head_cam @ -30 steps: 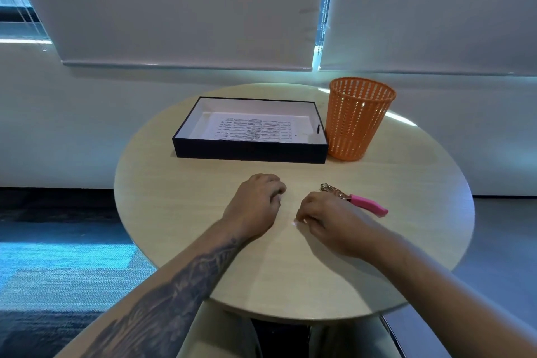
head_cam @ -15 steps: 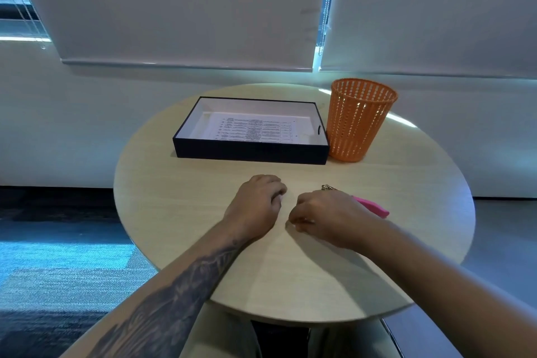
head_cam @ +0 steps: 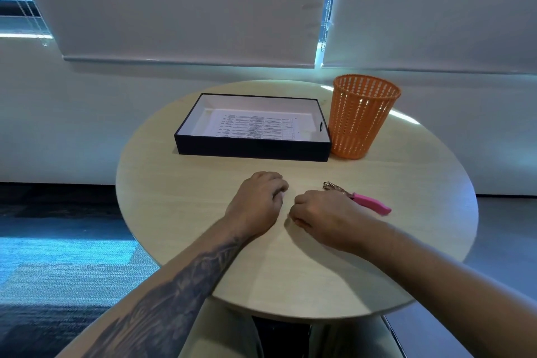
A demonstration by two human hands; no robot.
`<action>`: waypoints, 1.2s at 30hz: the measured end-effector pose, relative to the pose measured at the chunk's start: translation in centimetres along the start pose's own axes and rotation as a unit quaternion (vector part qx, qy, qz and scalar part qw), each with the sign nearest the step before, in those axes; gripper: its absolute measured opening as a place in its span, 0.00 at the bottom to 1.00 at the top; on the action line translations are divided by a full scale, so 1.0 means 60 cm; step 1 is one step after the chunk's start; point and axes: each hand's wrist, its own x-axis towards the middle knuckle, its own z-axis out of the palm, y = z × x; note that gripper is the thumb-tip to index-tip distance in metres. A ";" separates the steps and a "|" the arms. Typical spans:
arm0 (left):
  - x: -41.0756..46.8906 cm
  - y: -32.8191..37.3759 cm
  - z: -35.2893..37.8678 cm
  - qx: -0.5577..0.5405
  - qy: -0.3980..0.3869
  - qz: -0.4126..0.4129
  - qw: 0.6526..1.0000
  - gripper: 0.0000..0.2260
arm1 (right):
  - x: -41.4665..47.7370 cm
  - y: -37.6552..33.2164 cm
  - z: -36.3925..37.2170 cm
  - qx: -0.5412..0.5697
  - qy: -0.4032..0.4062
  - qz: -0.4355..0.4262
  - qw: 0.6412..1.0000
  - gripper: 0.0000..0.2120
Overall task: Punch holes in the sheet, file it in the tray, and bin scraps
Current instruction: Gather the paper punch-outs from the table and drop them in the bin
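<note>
A printed sheet lies flat inside the black tray at the back of the round table. Right of the tray stands an orange mesh bin. A hole punch with a pink handle lies on the table just right of my right hand, apart from it. My left hand rests mid-table, fingers curled, tips down. My right hand is also curled shut, its fingertips close to the left hand's. Whether either hand pinches a paper scrap is hidden by the fingers.
The table's near edge is just below my forearms. Behind the table are a white wall and lowered blinds. Blue-grey carpet lies to the left, grey floor to the right.
My right hand slid left toward my left hand, over a small white speck that lay at its fingertips a second ago. The left hand stayed put.
</note>
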 end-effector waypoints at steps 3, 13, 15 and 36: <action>0.000 0.003 -0.002 0.001 -0.002 0.000 1.000 0.11 | 0.002 0.000 0.013 -0.007 0.015 0.000 1.000 0.09; 0.006 0.004 -0.006 -0.029 -0.012 -0.032 0.999 0.10 | -0.016 0.021 -0.008 0.203 0.029 0.138 0.969 0.07; 0.016 0.009 -0.011 -0.043 -0.010 -0.060 0.997 0.09 | -0.020 0.041 -0.021 0.225 0.041 0.162 0.960 0.05; 0.355 0.170 -0.114 0.051 0.004 0.056 0.997 0.14 | 0.073 0.359 -0.190 0.198 0.196 0.322 0.905 0.07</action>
